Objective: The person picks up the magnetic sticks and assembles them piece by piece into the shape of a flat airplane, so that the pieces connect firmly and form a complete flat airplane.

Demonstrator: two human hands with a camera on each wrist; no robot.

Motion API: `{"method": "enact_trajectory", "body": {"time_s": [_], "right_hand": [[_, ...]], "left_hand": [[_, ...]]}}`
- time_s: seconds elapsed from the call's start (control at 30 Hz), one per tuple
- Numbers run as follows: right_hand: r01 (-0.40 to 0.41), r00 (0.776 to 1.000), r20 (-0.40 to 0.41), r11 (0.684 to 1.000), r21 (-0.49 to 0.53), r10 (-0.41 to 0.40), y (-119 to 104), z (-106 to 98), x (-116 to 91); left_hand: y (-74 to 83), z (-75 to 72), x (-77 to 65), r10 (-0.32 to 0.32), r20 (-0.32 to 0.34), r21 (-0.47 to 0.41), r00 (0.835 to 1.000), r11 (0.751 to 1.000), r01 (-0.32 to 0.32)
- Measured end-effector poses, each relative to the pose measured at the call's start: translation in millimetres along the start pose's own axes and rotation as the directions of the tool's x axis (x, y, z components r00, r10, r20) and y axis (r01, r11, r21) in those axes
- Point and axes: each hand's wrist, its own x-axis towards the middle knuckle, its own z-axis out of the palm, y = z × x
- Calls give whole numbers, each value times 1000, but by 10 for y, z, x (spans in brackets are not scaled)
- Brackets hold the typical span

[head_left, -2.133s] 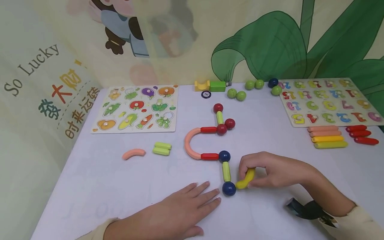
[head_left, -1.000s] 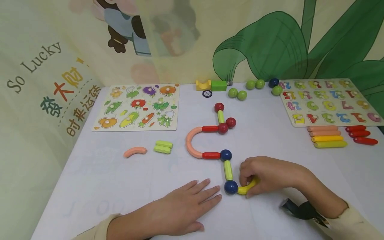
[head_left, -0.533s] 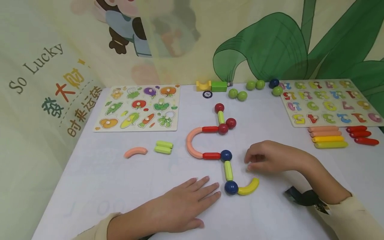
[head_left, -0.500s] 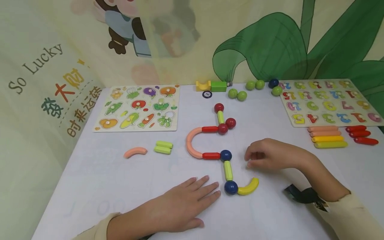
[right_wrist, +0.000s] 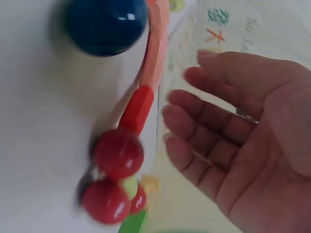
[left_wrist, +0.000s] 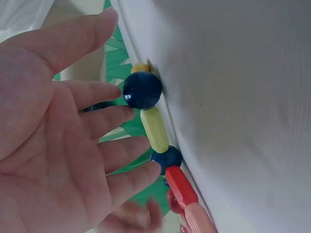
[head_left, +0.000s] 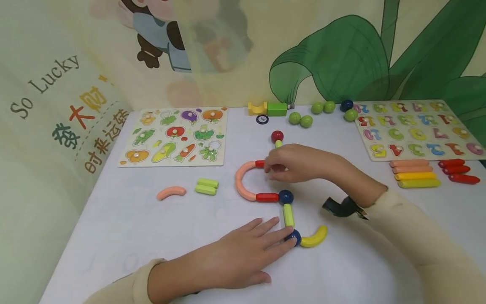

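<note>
My left hand [head_left: 243, 253] lies with fingers spread, its fingertips right at the near blue ball [left_wrist: 142, 91]. From that ball a curved yellow rod [head_left: 315, 237] runs right, and a light green rod [head_left: 288, 216] leads to the far blue ball [head_left: 286, 197]. A lower red rod [head_left: 267, 197] joins this ball to curved pink rods [head_left: 241, 181]. My right hand [head_left: 303, 162], fingers loosely bent and holding nothing, hovers over the upper part of the chain. It hides two red balls in the head view; the right wrist view shows the red ball [right_wrist: 119, 153] by the upper red rod [right_wrist: 137, 109].
A vegetable puzzle board [head_left: 172, 137] lies at back left, a number puzzle board [head_left: 421, 128] at back right. Green balls [head_left: 300, 119] stand along the back. Loose rods include a pink arc [head_left: 171, 193], green rods [head_left: 206, 186] and a yellow rod [head_left: 414, 175].
My right hand has set the curved yellow rod against the near blue ball, let go, and moved away and left over the red balls. My left hand has shifted slightly right onto that blue ball.
</note>
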Motion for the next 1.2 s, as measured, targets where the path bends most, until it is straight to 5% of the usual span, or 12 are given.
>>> {"method": "enact_trajectory", "body": {"time_s": [0.27,0.5,0.6,0.73,0.9,1.1,1.2], "right_hand": [[143,982,122,990,9,-143,-277,43,1083],[256,921,321,964,-72,-220,-706,266,1694],[284,905,372,945,-165,-207,-859,341,1788],[282,916,363,917,-281,-171,-974,404,1834],[246,922,351,946,-210,-162,-1060,481,1905],[320,924,291,917,-239,-247,-1030,566,1948],[293,936,273,920,-259,-221,-974,532,1915]], "left_hand": [[21,12,12,27,-36,26,999,999,-27],[77,21,27,16,-54,100,998,995,-11],[93,20,33,15,-66,137,998,991,-6],[87,25,30,18,-81,175,997,985,-4],[72,42,9,16,-85,183,996,983,0],[72,56,4,14,-87,175,996,985,1],[61,49,5,17,-73,150,997,989,-6]]}}
